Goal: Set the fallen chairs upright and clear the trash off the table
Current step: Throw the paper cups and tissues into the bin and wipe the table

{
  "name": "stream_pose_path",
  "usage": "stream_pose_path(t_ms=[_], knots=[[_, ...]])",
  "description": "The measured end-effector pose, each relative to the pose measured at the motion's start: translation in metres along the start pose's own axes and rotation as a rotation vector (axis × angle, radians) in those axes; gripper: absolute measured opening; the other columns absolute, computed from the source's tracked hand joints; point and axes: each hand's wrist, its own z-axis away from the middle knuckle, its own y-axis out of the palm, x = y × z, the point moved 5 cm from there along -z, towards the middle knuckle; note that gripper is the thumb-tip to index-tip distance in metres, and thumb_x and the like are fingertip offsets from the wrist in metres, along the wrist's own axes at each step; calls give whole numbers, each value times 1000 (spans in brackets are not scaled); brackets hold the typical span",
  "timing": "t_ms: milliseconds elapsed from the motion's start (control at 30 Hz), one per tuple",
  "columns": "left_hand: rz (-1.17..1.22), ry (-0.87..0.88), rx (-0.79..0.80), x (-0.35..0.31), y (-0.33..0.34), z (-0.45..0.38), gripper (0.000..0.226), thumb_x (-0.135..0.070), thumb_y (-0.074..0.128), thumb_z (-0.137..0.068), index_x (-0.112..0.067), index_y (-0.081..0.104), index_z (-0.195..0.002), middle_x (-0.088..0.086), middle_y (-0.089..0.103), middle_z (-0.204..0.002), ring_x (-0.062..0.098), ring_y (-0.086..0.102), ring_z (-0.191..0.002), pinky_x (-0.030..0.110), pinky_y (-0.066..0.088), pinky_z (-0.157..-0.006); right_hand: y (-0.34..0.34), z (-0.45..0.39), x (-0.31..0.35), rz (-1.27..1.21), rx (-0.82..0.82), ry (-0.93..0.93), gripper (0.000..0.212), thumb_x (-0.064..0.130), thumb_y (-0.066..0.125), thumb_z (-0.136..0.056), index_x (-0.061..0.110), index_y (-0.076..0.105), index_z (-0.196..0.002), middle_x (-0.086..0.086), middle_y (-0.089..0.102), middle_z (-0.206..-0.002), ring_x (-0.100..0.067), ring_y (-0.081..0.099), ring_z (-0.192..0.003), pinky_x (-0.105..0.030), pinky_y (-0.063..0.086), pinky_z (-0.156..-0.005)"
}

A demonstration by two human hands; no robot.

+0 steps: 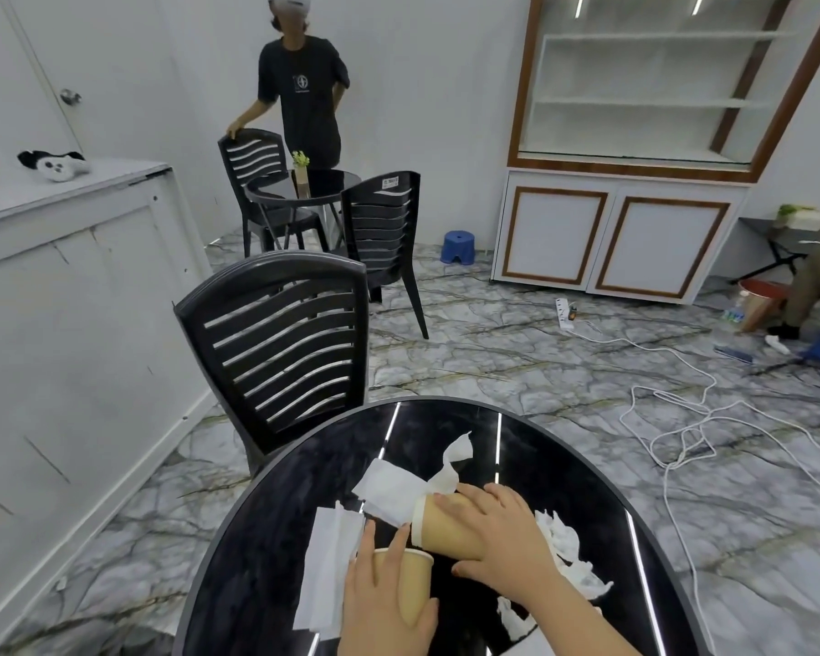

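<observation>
On the round black table (275,537) lie white tissues and two tan paper cups. My left hand (384,603) is wrapped around an upright paper cup (415,580). My right hand (507,537) grips a second paper cup (448,525) that lies on its side, with a white tissue (394,490) sticking out of its mouth. A flat tissue (325,570) lies left of my left hand. Crumpled tissues (569,551) lie under and beside my right wrist. A black slatted chair (280,352) stands upright at the table's far left edge.
A second black table (332,182) with two upright chairs (379,229) stands further back, where another person (304,87) holds a chair back. White counter (67,277) on the left, cabinet (621,239) at the back right. White cables (682,428) and a blue stool (459,247) are on the floor.
</observation>
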Motion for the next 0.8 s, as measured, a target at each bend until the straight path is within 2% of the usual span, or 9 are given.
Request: stream_pose_path(t_ms=[233, 367, 467, 500, 567, 600, 667, 733, 800], knots=[[-2, -21, -32, 1, -2, 4, 87, -56, 51, -44, -48, 29, -128, -4, 29, -137, 30, 66, -87, 40, 57, -71, 2, -2, 0, -43, 12, 30, 91, 64, 72, -29, 49, 48, -115, 19, 65, -107, -16, 63, -85, -30, 55, -70], [3, -78, 5, 0, -4, 5, 85, -55, 48, -43, -45, 34, -126, 6, 51, -131, 26, 67, -82, 36, 56, -69, -5, 2, 5, -14, -1, 36, 90, 64, 72, -25, 49, 51, -111, 21, 65, -100, -15, 63, -77, -26, 54, -65], [39, -87, -12, 0, -6, 5, 86, -53, 49, -43, -49, 30, -126, 6, 53, -131, 25, 67, -84, 36, 55, -70, -12, 4, 7, -4, -29, 54, 89, 63, 71, -25, 48, 52, -110, 22, 65, -95, -15, 60, -69, -24, 52, -61], [37, -85, -17, 1, -4, 5, 87, -52, 50, -42, -49, 29, -127, 4, 51, -132, 24, 67, -84, 36, 55, -70, -16, 5, 7, -7, -32, 59, 88, 63, 72, -27, 48, 52, -112, 22, 65, -96, -15, 59, -70, -24, 51, -62], [10, -44, -20, 0, -5, 5, 89, -52, 50, -43, -48, 28, -128, -1, 45, -133, 24, 67, -83, 34, 56, -70, -22, 9, 5, -67, -47, 63, 84, 58, 72, -44, 47, 47, -123, 18, 62, -111, -17, 56, -86, -29, 46, -78], [4, -21, -7, 0, -6, 4, 88, -53, 49, -44, -49, 25, -129, -2, 41, -135, 23, 66, -88, 34, 55, -74, -23, 10, 3, -83, -40, 69, 81, 55, 69, -55, 47, 41, -130, 15, 57, -122, -19, 52, -96, -30, 40, -88], [21, -25, 32, -2, -9, 5, 82, -54, 50, -52, -59, 17, -127, -5, 25, -147, 19, 51, -116, 33, 43, -96, -24, 16, -1, -109, -41, 84, 79, 55, 62, -67, 48, 28, -137, 15, 45, -135, -18, 44, -110, -28, 32, -97], [118, -68, 96, -3, -13, 7, 76, -53, 51, -56, -59, 15, -123, -9, 12, -150, 10, 36, -126, 26, 33, -103, -28, 22, -4, -147, -68, 121, 79, 59, 59, -68, 50, 23, -138, 16, 43, -135, -16, 43, -111, -26, 31, -98], [195, -86, 71, -4, -18, 8, 76, -57, 47, -50, -55, 21, -121, -14, 13, -146, 1, 34, -117, 21, 34, -98, -35, 28, -3, -181, -98, 144, 79, 61, 58, -67, 50, 24, -138, 17, 46, -133, -15, 44, -110, -25, 32, -96]])
